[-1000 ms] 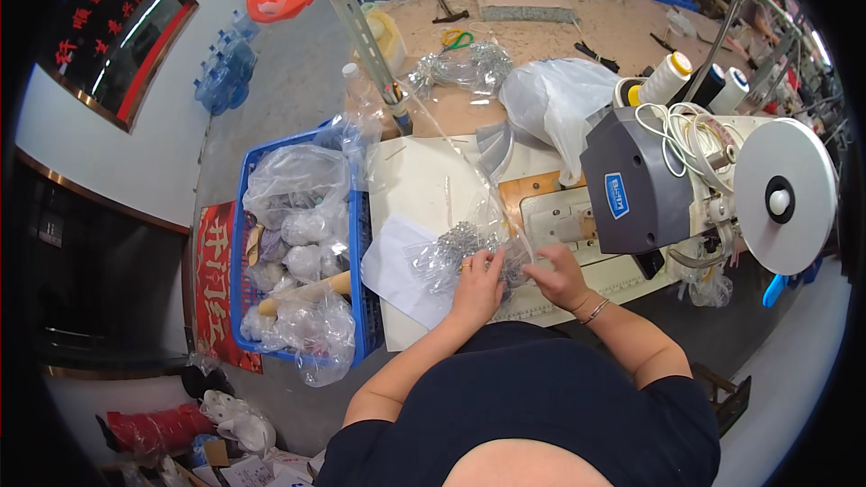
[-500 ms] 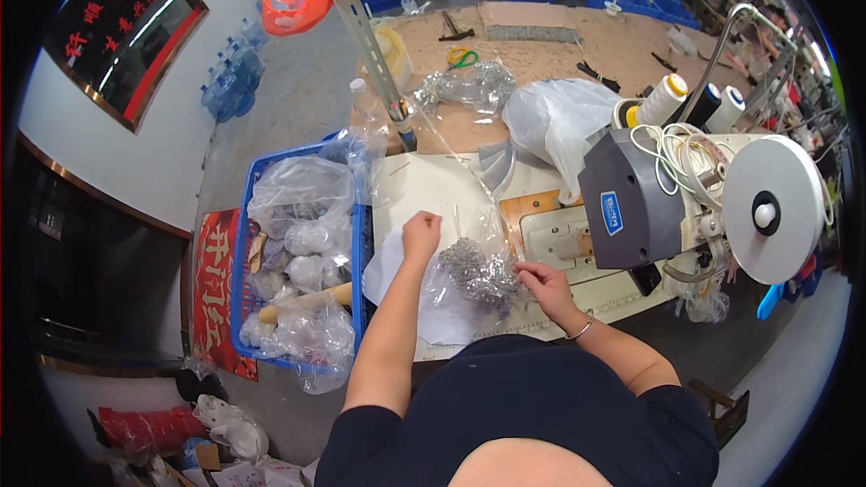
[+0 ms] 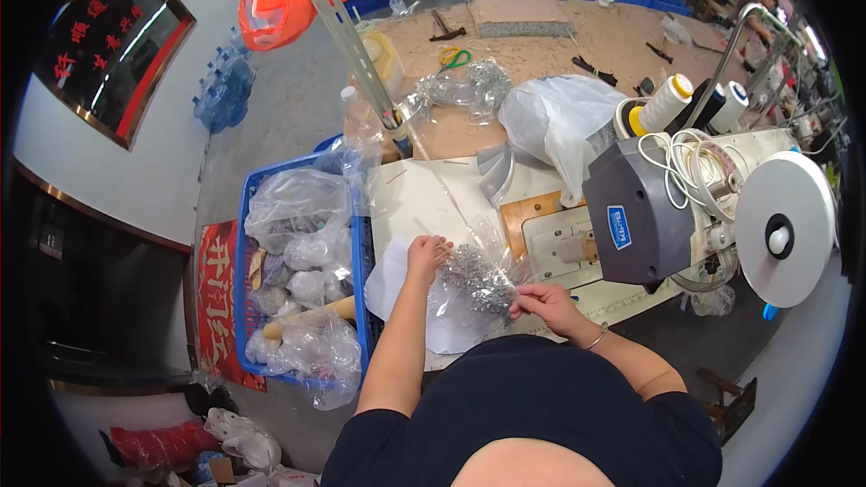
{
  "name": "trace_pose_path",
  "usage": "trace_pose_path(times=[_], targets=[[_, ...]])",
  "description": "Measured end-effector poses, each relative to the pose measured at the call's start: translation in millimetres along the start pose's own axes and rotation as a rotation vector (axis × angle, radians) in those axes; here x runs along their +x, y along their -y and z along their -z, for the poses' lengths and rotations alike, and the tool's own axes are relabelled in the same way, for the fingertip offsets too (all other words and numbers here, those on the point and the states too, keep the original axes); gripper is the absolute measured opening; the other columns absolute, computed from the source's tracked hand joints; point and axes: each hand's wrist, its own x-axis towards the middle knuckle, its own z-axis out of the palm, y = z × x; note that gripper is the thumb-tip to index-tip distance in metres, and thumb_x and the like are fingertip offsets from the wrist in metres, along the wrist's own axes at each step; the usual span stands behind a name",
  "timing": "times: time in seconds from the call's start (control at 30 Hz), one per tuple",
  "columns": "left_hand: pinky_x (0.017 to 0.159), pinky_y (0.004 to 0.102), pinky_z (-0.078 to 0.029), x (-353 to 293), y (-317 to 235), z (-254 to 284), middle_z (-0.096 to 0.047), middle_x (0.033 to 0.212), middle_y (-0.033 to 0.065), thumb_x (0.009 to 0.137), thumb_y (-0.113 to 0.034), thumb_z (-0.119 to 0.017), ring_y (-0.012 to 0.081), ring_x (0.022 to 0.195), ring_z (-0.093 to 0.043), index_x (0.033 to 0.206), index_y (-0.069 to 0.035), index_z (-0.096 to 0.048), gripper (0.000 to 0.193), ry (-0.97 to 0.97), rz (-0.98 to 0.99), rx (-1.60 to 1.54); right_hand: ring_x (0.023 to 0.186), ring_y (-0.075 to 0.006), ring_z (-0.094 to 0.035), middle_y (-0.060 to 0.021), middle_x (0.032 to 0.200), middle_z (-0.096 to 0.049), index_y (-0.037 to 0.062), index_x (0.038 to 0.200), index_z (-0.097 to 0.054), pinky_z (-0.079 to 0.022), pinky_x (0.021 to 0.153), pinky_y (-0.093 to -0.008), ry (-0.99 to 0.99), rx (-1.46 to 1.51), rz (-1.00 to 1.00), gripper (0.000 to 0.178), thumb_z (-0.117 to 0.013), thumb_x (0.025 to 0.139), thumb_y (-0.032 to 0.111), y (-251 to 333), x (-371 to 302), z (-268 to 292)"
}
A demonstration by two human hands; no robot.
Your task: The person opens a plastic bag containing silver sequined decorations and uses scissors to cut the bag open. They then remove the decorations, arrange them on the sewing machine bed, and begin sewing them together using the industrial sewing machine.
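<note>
A clear plastic bag (image 3: 478,278) filled with shiny silver pieces lies on the white table (image 3: 401,189) in front of me; the exact kind of pieces is too small to tell. At its left side my left hand (image 3: 428,259) is closed, its fingertips pinching the plastic. My right hand (image 3: 548,309), with a bracelet at the wrist, grips the bag's right edge between thumb and fingers. White paper (image 3: 390,281) lies partly under the bag and beside my left forearm.
A grey sewing machine (image 3: 636,207) with thread cones and a white reel (image 3: 787,230) stands at the right. The blue crate (image 3: 363,293) at the left holds several plastic bags. Behind are a metal post (image 3: 347,41), another silver-filled bag (image 3: 469,90) and a white bag (image 3: 555,117).
My left hand has moved down and right onto the bag's side. My right hand has shifted slightly downward, still at the bag's edge. The whole view has tilted a little.
</note>
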Motion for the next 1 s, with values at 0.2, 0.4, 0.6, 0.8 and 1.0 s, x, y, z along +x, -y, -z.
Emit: trace_pose_path(times=[0.2, 0.4, 0.6, 0.8, 1.0], targets=[[0.071, 0.0235, -0.047, -87, -14, -17, -0.063, 0.085, 0.0091, 0.088, -0.005, -0.056, 0.0118, 0.079, -0.06, 0.09, -0.002, -0.05, 0.007, 0.124, -0.472, -0.021, 0.061, -0.0093, -0.06, -0.0072, 0.076, -0.067, -0.0007, 0.102, -0.064, -0.048, 0.055, -0.0231, -0.213, -0.215, 0.024, 0.02, -0.058, 0.088, 0.013, -1, 53, -44], [0.07, 0.0251, -0.046, -153, -62, -33, -0.063, 0.083, 0.0064, 0.088, -0.005, -0.057, 0.0111, 0.076, -0.058, 0.089, -0.001, -0.055, 0.005, 0.027, -0.722, 0.317, 0.062, -0.0091, -0.06, -0.0071, 0.069, -0.065, -0.0018, 0.097, -0.065, -0.047, 0.056, -0.0234, -0.249, -0.458, 0.345, 0.018, -0.059, 0.087, 0.012, 15, 75, -80], [0.062, 0.0338, -0.047, -100, -19, -23, -0.061, 0.076, 0.0125, 0.08, -0.001, -0.059, 0.0272, 0.07, -0.059, 0.085, -0.002, -0.058, 0.005, -0.138, -0.97, 0.79, 0.071, -0.0196, -0.06, -0.013, 0.081, -0.062, 0.0002, 0.098, -0.066, -0.047, 0.064, -0.0287, -0.158, -0.653, 0.515, 0.021, -0.059, 0.084, 0.015, -15, 113, -63], [0.067, 0.0333, -0.047, -106, -8, -17, -0.06, 0.079, 0.0111, 0.076, 0.001, -0.06, 0.0272, 0.073, -0.058, 0.083, -0.003, -0.056, 0.008, -0.072, -0.948, 0.713, 0.067, -0.0229, -0.054, -0.0106, 0.075, -0.054, 0.0013, 0.108, -0.063, -0.045, 0.065, -0.0321, -0.16, -0.759, 0.515, 0.032, -0.063, 0.083, 0.021, -20, 109, -70], [0.071, 0.0242, -0.047, -97, -17, -2, -0.062, 0.083, 0.0044, 0.088, -0.005, -0.057, 0.0113, 0.077, -0.058, 0.083, -0.003, -0.054, 0.006, -0.114, -0.61, -0.015, 0.072, -0.0231, -0.054, -0.0112, 0.08, -0.055, -0.0008, 0.108, -0.061, -0.045, 0.066, -0.0312, -0.112, -0.765, 0.518, 0.031, -0.06, 0.085, 0.02, -9, 99, -65]])
